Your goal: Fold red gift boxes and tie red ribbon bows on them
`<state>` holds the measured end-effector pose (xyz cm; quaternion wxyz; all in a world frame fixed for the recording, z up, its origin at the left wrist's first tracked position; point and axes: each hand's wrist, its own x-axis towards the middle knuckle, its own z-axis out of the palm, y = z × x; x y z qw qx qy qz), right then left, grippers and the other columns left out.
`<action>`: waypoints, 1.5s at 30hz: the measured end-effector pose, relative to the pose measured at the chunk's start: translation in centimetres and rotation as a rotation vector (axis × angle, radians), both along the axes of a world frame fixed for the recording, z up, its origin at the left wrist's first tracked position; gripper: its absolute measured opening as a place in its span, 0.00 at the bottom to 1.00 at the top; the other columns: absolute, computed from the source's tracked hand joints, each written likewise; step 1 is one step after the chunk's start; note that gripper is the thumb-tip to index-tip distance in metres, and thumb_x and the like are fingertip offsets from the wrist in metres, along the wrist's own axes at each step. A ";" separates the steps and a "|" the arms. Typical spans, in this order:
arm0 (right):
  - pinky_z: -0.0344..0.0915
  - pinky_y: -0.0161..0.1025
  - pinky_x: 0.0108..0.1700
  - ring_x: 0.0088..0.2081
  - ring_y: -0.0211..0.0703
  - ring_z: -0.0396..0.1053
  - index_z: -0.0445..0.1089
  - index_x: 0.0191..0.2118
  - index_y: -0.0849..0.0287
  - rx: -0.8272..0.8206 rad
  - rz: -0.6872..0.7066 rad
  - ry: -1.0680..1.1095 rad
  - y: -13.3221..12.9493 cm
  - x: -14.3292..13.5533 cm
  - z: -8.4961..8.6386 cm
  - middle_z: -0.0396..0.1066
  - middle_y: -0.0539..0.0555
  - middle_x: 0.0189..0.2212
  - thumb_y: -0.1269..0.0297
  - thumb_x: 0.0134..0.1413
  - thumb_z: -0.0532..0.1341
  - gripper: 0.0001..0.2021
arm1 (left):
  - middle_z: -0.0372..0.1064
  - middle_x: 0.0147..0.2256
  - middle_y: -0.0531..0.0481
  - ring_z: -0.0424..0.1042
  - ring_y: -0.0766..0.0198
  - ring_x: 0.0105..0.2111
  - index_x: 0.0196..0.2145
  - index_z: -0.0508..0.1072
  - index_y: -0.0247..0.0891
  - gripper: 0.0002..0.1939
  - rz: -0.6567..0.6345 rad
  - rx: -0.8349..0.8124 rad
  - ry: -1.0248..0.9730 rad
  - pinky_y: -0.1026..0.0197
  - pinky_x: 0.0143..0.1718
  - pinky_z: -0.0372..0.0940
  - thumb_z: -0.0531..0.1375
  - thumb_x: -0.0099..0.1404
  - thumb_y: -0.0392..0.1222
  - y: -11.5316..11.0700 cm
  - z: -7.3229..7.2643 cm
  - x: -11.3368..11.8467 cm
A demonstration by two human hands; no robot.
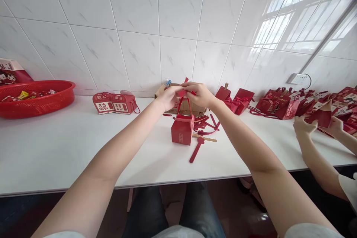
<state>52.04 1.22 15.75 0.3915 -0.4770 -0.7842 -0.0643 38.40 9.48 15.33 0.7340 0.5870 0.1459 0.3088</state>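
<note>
My left hand (169, 96) and my right hand (201, 96) meet above the middle of the table, fingers closed around the top of a red ribbon (190, 106). The ribbon rises from a small red gift box (181, 133), which stands upright beneath my hands. A red end sticks up past my fingertips, which partly hide the grip. Just right of the box lie a dark red paper strip (196, 149) with a flower-shaped end, a gold strip (209, 139) and a loose pile of red strips (205, 124). A cardboard box (199, 111) sits behind my hands.
Two red boxes (122, 104) with white panels stand to the left, beyond them a red plastic basket (52, 100) of wrapped candies. More red boxes (244, 100) stand right. A co-worker's hands (305, 124) hold a red box at far right, near many others. A power strip (298, 79) hangs on the tiled wall.
</note>
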 end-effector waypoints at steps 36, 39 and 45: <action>0.61 0.45 0.51 0.46 0.49 0.68 0.68 0.30 0.57 -0.525 -0.274 0.738 -7.2 6.9 -15.5 0.73 0.54 0.37 0.37 0.52 0.54 0.25 | 0.76 0.33 0.36 0.79 0.55 0.36 0.30 0.64 0.34 0.13 0.328 -0.435 0.076 0.60 0.35 0.72 0.45 0.71 0.32 4.2 -10.9 -8.8; 0.58 0.46 0.54 0.49 0.50 0.67 0.68 0.30 0.56 -0.557 -0.277 0.748 -7.1 7.2 -16.2 0.74 0.55 0.41 0.37 0.52 0.55 0.24 | 0.76 0.31 0.38 0.79 0.58 0.35 0.32 0.67 0.33 0.13 0.359 -0.507 0.056 0.64 0.31 0.72 0.46 0.70 0.32 4.6 -11.3 -9.3; 0.57 0.49 0.57 0.55 0.53 0.65 0.69 0.29 0.54 -0.585 -0.312 0.773 -7.3 7.8 -16.4 0.73 0.55 0.48 0.37 0.51 0.56 0.23 | 0.76 0.28 0.41 0.78 0.61 0.30 0.37 0.69 0.31 0.11 0.435 -0.559 0.076 0.66 0.29 0.73 0.47 0.70 0.31 5.4 -12.1 -10.1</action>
